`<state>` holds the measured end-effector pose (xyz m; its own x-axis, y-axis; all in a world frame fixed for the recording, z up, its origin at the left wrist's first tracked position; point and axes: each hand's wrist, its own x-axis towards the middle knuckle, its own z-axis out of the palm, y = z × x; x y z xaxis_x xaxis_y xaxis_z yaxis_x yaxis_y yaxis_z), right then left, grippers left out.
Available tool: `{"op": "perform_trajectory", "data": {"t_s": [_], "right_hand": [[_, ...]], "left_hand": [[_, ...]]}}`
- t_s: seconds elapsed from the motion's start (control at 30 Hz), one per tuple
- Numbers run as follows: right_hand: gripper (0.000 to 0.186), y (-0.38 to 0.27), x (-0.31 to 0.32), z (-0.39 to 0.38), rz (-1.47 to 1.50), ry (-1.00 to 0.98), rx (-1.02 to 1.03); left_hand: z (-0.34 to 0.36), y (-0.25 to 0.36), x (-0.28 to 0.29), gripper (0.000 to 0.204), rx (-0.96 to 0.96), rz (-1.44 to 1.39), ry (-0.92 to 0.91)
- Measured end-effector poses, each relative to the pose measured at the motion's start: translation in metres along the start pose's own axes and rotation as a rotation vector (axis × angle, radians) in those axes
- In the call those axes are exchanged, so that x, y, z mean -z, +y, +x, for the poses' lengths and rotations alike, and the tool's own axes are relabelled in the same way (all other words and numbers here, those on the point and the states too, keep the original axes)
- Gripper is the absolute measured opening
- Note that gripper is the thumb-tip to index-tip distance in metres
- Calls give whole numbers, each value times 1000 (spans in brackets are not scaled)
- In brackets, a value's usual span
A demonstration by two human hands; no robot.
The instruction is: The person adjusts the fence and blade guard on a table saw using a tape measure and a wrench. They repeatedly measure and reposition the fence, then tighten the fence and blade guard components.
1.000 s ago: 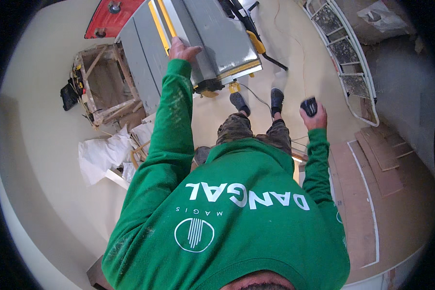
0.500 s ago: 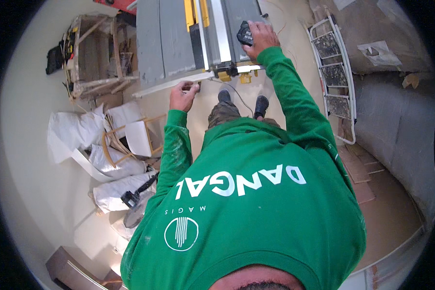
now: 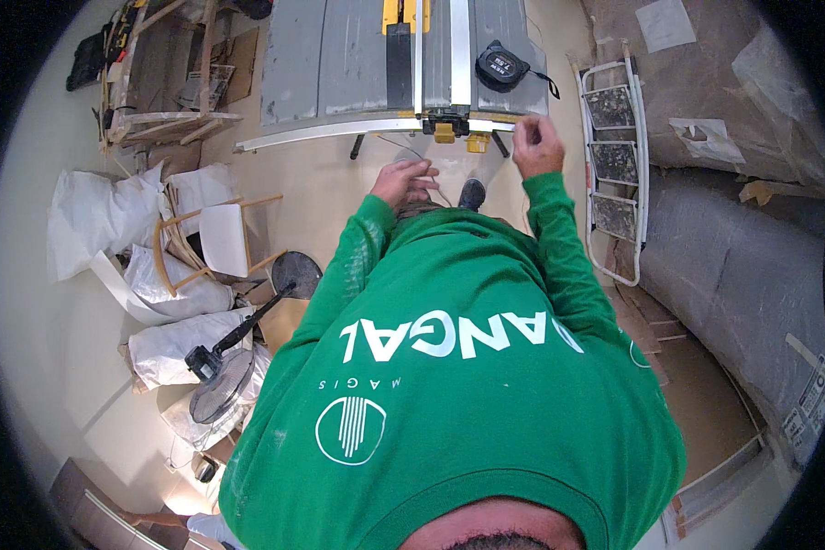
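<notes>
On the grey top of the table saw (image 3: pixel 357 73) lies a black tape measure (image 3: pixel 501 69) with a wrist strap, to the right of the silver rip fence (image 3: pixel 460 55). My right hand (image 3: pixel 538 147) is just off the saw's front right corner, its fingers curled in. Whether anything is inside them is hidden. Close to my waist, my left hand (image 3: pixel 406 183) has its fingers loosely apart and nothing visible in it. A yellow insert (image 3: pixel 405 14) shows at the top. The fence clamp (image 3: pixel 445 126) sits on the front rail (image 3: pixel 330 133).
A white stepladder (image 3: pixel 617 165) leans on the right beside plastic-wrapped bulk (image 3: pixel 706 211). To the left are a wooden frame (image 3: pixel 170 119), white sacks (image 3: pixel 101 225), a chair (image 3: pixel 223 240) and a standing fan (image 3: pixel 222 385). A cable hangs near the saw.
My right hand has let go of the tape measure and drawn back off the saw top. My left hand has come away from the front rail toward my waist, its fingers loosening.
</notes>
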<state>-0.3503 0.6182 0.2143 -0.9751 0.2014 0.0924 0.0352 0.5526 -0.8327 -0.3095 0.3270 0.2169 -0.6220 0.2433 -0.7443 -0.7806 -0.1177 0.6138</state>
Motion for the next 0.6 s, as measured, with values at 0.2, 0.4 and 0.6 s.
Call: {"op": "perform_trajectory", "data": {"t_s": [0.2,0.4,0.6], "right_hand": [[50,34,-53,-31,975,-488,-777],[51,42,-72,-14,1346,-603,-761],[44,47,-87,-18,983,-446,-776]], "left_hand": [[22,24,-20,38,-62,-32,-66],[23,34,-26,37,-69,-20,-52],[20,31,-27,37,-86,35,-67]]}}
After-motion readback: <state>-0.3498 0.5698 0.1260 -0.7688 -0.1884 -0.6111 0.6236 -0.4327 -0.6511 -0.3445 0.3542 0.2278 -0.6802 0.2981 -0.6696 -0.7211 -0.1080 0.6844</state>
